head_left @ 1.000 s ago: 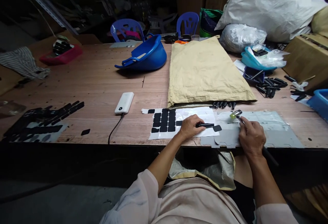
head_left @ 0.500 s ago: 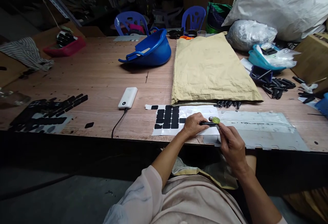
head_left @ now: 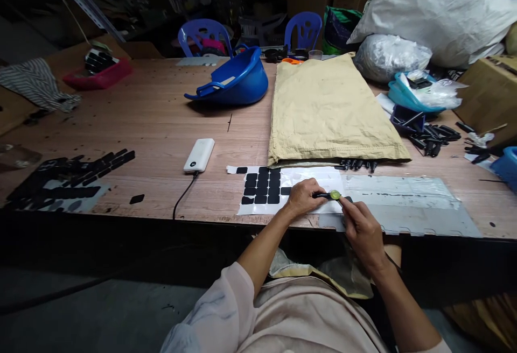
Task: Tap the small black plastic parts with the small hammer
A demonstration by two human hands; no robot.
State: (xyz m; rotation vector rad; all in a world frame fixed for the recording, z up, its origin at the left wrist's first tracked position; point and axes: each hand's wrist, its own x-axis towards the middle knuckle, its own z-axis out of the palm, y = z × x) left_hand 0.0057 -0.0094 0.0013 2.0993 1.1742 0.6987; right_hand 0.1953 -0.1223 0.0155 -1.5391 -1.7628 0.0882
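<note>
My left hand (head_left: 304,197) pinches a slim black piece (head_left: 320,195) over the white sheet (head_left: 258,210) near the table's front edge. My right hand (head_left: 363,229) grips a thin tool whose round yellow-green end (head_left: 335,195) lies against the black piece's right end. Most of the tool is hidden by my fingers. Left of my left hand, rows of black rounded stickers (head_left: 262,185) lie on the sheet. A grey translucent mat (head_left: 412,207) lies to the right, partly under my right hand.
Beyond the sheet lies a tan sack (head_left: 331,111), with several black parts (head_left: 357,164) at its near edge. A white power bank (head_left: 200,155) with a cable and a blue basin (head_left: 242,78) are on the left. More black parts (head_left: 434,139) lie at the right.
The tool's yellow-green end has moved slightly left and down onto the black piece. My right hand has shifted a little left. The whole view has shifted slightly.
</note>
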